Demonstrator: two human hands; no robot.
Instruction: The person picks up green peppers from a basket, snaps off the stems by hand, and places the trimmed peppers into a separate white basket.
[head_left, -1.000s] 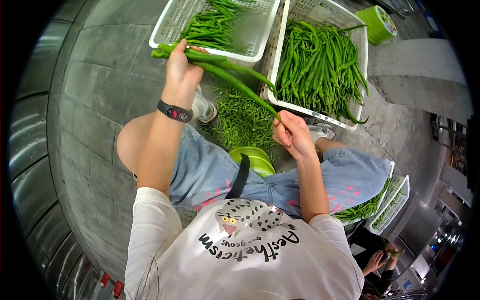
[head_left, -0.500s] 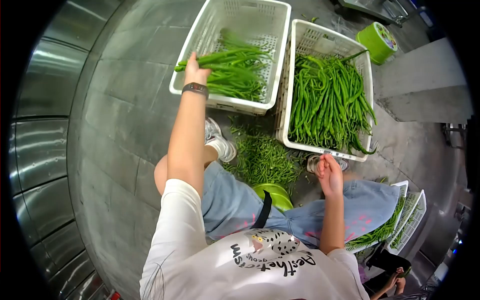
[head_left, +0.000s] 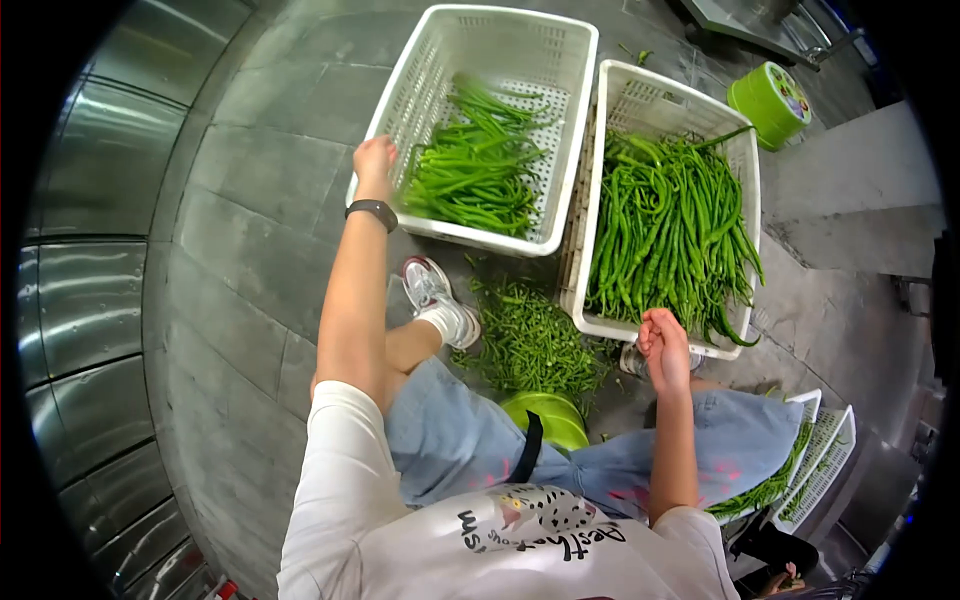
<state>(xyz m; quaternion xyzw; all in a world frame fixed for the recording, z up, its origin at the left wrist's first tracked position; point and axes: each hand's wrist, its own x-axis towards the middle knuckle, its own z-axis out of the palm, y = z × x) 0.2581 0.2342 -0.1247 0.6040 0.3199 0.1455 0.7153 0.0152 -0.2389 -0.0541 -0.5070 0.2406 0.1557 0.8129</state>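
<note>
The released left hand hangs over a part-filled crate; beyond the curled right hand, its hold unclear, a second crate sits heaped with peppers.

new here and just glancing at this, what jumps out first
Long green peppers heap the right crate; the left crate holds fewer. The left hand is at the left crate's near corner, the right hand by the right crate's near rim. Green trimmings litter the floor just before the crates.
</note>
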